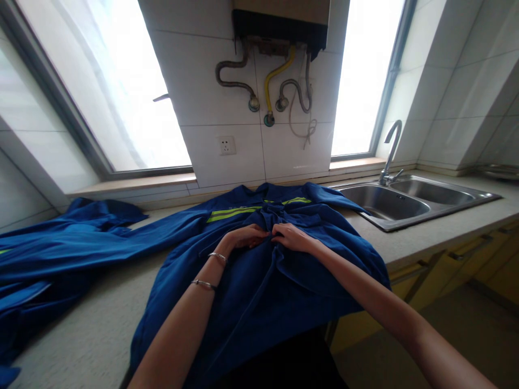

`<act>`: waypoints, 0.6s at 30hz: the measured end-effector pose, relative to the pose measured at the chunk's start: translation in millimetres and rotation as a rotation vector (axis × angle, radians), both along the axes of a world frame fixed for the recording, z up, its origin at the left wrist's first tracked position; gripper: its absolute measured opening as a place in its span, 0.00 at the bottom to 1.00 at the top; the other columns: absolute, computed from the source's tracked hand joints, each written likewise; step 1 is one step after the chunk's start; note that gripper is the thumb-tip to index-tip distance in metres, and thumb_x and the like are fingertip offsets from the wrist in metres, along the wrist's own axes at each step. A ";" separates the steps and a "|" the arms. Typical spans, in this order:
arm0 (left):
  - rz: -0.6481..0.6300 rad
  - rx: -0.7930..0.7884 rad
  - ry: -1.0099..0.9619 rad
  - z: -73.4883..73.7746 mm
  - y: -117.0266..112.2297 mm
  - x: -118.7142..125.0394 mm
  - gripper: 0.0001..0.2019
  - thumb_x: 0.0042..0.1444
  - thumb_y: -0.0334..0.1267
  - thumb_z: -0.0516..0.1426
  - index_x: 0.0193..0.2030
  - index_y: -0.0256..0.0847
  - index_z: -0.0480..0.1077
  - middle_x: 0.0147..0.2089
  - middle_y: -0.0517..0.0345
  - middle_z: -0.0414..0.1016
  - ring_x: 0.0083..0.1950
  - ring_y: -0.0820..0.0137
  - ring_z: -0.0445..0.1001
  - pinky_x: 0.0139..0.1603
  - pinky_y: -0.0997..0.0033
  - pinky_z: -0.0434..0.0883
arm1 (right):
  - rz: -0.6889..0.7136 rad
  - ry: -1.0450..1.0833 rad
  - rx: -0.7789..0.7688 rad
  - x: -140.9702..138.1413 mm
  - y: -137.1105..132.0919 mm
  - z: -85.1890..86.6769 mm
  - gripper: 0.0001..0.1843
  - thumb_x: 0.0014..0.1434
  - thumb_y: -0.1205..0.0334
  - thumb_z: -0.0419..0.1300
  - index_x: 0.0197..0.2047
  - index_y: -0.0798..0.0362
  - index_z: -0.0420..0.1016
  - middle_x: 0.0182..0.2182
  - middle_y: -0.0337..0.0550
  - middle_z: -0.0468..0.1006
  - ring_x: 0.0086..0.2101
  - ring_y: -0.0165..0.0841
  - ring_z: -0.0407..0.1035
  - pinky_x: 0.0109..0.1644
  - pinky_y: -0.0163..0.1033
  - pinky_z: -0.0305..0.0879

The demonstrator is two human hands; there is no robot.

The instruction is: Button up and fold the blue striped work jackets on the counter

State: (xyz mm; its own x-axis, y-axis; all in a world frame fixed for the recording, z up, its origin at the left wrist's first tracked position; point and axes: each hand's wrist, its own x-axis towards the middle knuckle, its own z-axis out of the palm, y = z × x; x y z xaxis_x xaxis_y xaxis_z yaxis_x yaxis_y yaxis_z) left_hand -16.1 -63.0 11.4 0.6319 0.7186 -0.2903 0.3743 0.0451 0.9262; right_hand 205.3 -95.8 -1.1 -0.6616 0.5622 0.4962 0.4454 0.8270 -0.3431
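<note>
A blue work jacket [239,286] with yellow-green stripes across its chest lies spread on the counter, collar toward the wall, its lower hem hanging over the front edge. At the middle of its front, my left hand [248,236] pinches the cloth along the front opening. Close beside it, my right hand [292,237] grips the other side of the same opening, fingers bent. The fingertips nearly meet, and whatever small fastening lies between them is hidden. One sleeve stretches left along the counter; the other reaches toward the sink.
More blue clothing [52,243] is heaped on the counter [93,324] at the left. A double steel sink [425,208] with a faucet [392,151] is set in at the right. A water heater [281,24] with hoses hangs on the tiled wall, above a socket [227,145].
</note>
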 end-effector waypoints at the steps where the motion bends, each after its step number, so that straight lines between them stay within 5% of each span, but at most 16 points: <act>1: 0.016 -0.003 -0.013 -0.2 -0.7 -0.6 0.19 0.47 0.50 0.63 0.21 0.34 0.66 0.17 0.63 0.60 0.18 0.80 0.56 0.17 0.77 0.51 | -0.002 0.015 -0.003 0.0 -1.2 1.1 0.05 0.60 0.62 0.59 0.39 0.55 0.70 0.33 0.42 0.74 0.35 0.31 0.68 0.40 0.33 0.60; 8: 0.151 -0.130 -0.103 -5.4 2.0 4.9 0.16 0.42 0.43 0.66 0.28 0.34 0.68 0.18 0.68 0.57 0.17 0.82 0.51 0.17 0.78 0.44 | 0.004 0.132 -0.026 -1.0 -7.7 6.1 0.08 0.59 0.63 0.60 0.42 0.54 0.70 0.33 0.39 0.74 0.34 0.31 0.69 0.40 0.33 0.61; 12: 0.188 -0.178 -0.136 -8.8 5.8 8.2 0.11 0.43 0.38 0.63 0.28 0.35 0.67 0.16 0.69 0.56 0.16 0.82 0.50 0.17 0.78 0.43 | 0.069 0.169 -0.025 -1.1 -9.5 8.5 0.15 0.60 0.64 0.59 0.51 0.51 0.70 0.42 0.41 0.76 0.39 0.32 0.71 0.46 0.34 0.62; 18: 0.133 -0.170 -0.199 -16.1 10.6 8.0 0.10 0.40 0.37 0.63 0.28 0.35 0.69 0.16 0.69 0.55 0.16 0.82 0.48 0.18 0.78 0.41 | 0.085 0.190 -0.057 0.0 -9.0 9.0 0.10 0.61 0.62 0.58 0.46 0.51 0.73 0.40 0.41 0.77 0.41 0.32 0.72 0.47 0.34 0.62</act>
State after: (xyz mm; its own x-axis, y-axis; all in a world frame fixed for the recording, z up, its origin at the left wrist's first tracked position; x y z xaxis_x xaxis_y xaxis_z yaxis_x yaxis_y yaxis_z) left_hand -8.1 -52.4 -4.7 0.5923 0.7502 -0.2939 0.1668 0.2427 0.9557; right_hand 205.2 -104.8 7.9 -0.6057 0.5389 0.5854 0.2978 0.8358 -0.4612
